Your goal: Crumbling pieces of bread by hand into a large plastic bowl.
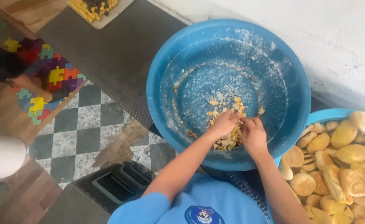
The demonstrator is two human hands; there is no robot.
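Checkered floor tiles (76,132) lay well left of the fingers, which met inside the blue basin (298,103). Left hand (224,123) and right hand (254,135) pinched yellowish dough crumbs (228,141); gathering them inward seemed wisest, with baked rolls (340,166) heaped right.

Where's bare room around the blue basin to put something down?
Free: the grey mat left of the blue basin, and the checkered tiles below it. Crowded: the basin's near side, where left hand and right hand work the crumbs; the bread tub is full.
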